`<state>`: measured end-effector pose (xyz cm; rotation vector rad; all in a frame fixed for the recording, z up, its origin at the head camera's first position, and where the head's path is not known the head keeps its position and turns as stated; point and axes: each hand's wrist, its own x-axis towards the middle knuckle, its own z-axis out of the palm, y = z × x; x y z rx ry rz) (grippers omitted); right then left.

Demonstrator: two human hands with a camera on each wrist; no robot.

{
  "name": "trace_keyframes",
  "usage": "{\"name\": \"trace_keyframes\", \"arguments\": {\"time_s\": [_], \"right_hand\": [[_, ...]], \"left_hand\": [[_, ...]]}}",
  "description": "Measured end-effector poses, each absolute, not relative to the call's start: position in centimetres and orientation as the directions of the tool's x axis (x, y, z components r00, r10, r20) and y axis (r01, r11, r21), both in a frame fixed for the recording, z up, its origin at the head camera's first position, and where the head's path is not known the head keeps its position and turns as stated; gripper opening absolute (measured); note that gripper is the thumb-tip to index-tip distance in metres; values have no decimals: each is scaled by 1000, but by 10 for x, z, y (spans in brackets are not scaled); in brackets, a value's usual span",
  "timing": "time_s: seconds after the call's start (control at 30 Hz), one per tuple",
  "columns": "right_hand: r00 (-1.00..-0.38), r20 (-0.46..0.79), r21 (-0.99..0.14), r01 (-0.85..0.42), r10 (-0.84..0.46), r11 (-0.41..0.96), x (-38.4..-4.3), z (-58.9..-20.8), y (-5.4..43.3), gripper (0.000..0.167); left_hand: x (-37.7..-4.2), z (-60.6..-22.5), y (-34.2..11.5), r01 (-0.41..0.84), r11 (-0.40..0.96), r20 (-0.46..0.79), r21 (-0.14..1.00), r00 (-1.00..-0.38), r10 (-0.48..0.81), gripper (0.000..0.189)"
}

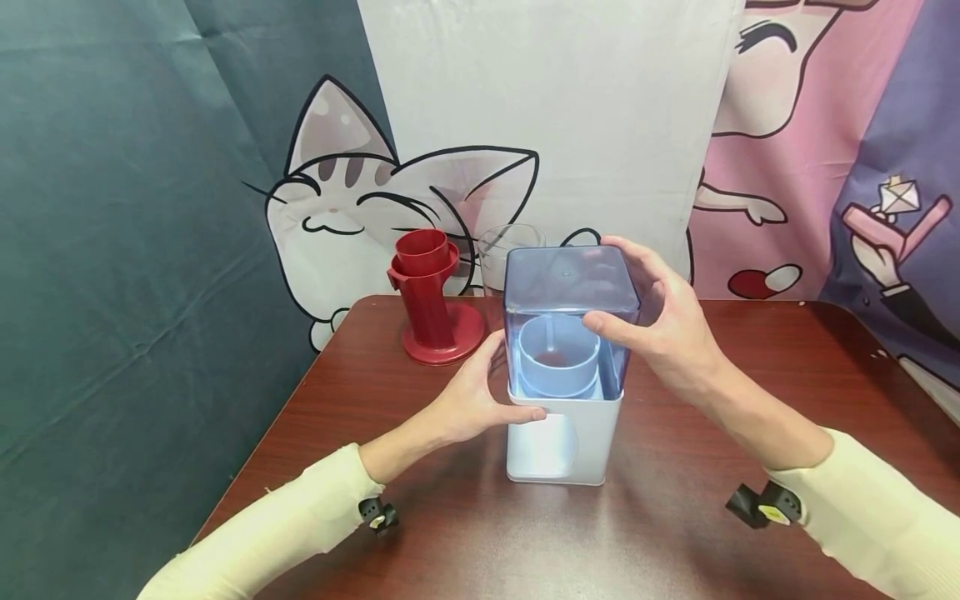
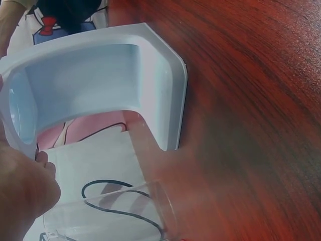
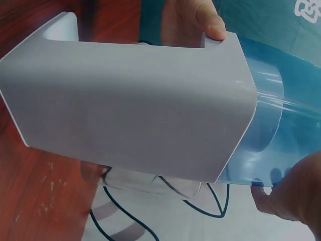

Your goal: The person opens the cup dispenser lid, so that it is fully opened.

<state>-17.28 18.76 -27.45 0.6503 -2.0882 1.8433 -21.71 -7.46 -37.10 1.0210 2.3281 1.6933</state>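
Note:
A white stand with a round-cornered recess at its front is upright on the table. Over its top sits a translucent blue cover, a light blue round cup-like part showing through it. My left hand grips the stand near its upper rim, thumb across the front. The right hand holds the cover at its right side, thumb in front and fingers behind. In the right wrist view, the stand's smooth side wall meets the cover. The left wrist view looks into the stand's hollow.
A red holder with a round foot and a cup-shaped top stands at the back left. Beside it, a clear cylinder is partly hidden behind the cover. The dark wooden table ends at a printed cloth backdrop.

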Motion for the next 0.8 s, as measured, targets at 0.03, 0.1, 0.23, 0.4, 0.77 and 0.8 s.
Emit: {"name": "trace_keyframes", "arguments": {"time_s": [0.03,0.1,0.23,0.4,0.77,0.8], "right_hand": [[-860,489,-857,-505,-146,101,-172,-274,188,75],[-861,488,-850,-506,-145,147,-172,-274,190,76],[-862,487,-840,-506,-140,195,-171,-273,191,75],[-864,490,-839,-504,-121,206,-173,-273,191,72],[-863,487,-845,-504,-133,180,-172,-270,190,76],[-861,489,-842,-507,-139,183,-171,-270,190,77]], "left_hand": [[-217,-371,-74,464,166,305,870,-772,558,97],[-217,-370,-74,472,171,309,865,-768,560,96],[-218,-370,-74,489,162,323,857,-755,570,96],[-219,-370,-74,499,159,330,852,-746,578,97],[-219,-368,-74,528,189,345,828,-745,571,94],[-219,-367,-74,528,193,343,827,-746,571,95]]}}
